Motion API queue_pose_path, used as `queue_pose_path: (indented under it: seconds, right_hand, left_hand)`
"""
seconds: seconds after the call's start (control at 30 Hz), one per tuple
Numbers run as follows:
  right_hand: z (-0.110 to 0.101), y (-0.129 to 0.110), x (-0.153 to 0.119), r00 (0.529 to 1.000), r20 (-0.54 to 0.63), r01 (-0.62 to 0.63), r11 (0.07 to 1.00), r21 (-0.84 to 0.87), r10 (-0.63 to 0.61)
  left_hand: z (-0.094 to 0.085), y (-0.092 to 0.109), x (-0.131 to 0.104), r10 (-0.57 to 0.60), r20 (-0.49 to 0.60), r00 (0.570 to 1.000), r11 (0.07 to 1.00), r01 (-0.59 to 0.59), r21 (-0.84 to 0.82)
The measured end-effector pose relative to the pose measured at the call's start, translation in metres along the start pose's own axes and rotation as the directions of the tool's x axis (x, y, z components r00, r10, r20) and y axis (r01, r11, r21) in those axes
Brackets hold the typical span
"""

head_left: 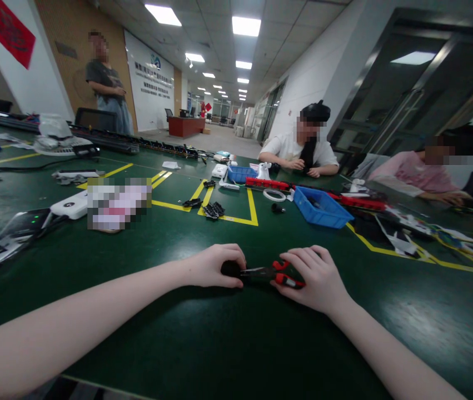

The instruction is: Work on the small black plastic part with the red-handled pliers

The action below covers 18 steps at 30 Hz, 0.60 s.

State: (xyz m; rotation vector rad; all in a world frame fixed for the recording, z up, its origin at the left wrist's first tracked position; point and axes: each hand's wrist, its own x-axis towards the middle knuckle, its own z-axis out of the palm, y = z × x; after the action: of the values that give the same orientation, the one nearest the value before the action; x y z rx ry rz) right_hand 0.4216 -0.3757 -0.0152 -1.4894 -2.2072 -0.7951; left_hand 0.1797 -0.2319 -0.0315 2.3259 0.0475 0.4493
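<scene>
My left hand (217, 266) is closed round a small black part (230, 269), mostly covered by the fingers. In my right hand (317, 280) is a pair of red-handled pliers (280, 272), its jaws pointing left. The tips of the jaws meet the black part; whether they grip it I cannot tell. Both hands are low over the green table (236, 344), near its front edge. Ahead of them, several small black pieces (213, 210) lie by yellow tape lines.
A blue bin (322, 208) with dark contents stands ahead on the right, beside a black round part (278, 208). On the left lie a phone (119, 205) and a white device (69, 205) with a cable. Two people (303, 144) sit across the table; another person (106, 83) stands behind.
</scene>
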Motion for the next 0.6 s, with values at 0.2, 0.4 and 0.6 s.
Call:
queue_pose_path:
  seconds: [0.2, 0.4, 0.6]
  right_hand:
    - [-0.0002, 0.0018, -0.0007, 0.999, 0.032, -0.002, 1.000, 0.009, 0.001]
    - [0.0010, 0.0046, -0.0016, 0.999, 0.033, -0.032, 0.998, 0.050, 0.030]
    - [0.0007, 0.0058, -0.0021, 0.997, 0.051, -0.055, 0.997, 0.059, 0.052]
  left_hand:
    - [-0.0002, -0.0001, -0.0007, -0.001, 0.010, 1.000, 1.000, 0.001, 0.006]
    - [-0.0017, 0.0048, -0.0020, -0.008, 0.035, 0.999, 0.998, 0.006, 0.055]
    - [-0.0010, 0.0066, -0.0016, -0.026, 0.018, 1.000, 0.991, 0.023, 0.128]
